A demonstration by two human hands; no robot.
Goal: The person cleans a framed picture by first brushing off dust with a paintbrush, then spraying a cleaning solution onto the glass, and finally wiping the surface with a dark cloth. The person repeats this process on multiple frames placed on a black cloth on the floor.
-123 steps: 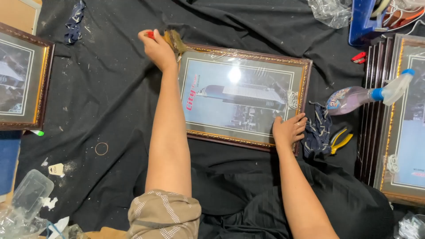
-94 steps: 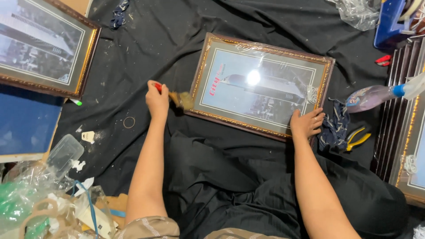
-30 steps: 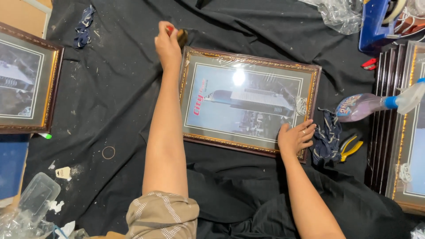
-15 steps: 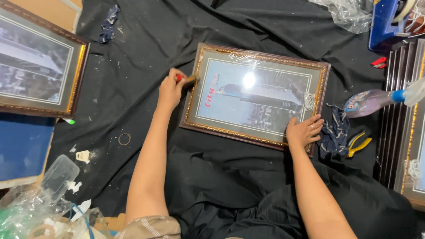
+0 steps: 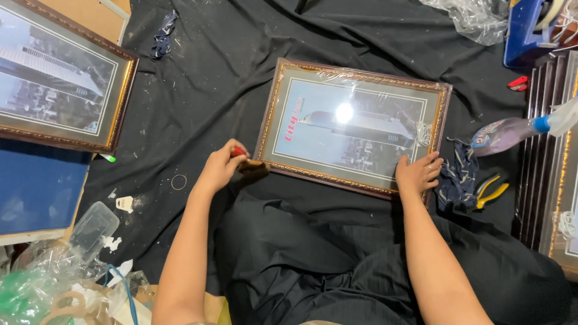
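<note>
A small red-handled brush (image 5: 248, 164) is gripped in the closed left hand (image 5: 220, 170) at the near left corner of the gilt-framed picture (image 5: 354, 126), which is lying mid-way across the black cloth (image 5: 205, 78) and is pressed at its near right corner by the open right hand (image 5: 417, 174).

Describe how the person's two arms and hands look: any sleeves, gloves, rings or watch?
Both forearms are bare down to the wrists. The left hand and the right hand wear no gloves, and no ring, watch or bracelet shows on either. No sleeve appears in this view; the upper arms lie outside the picture. Dark black clothing covers the lap below the arms.
</note>
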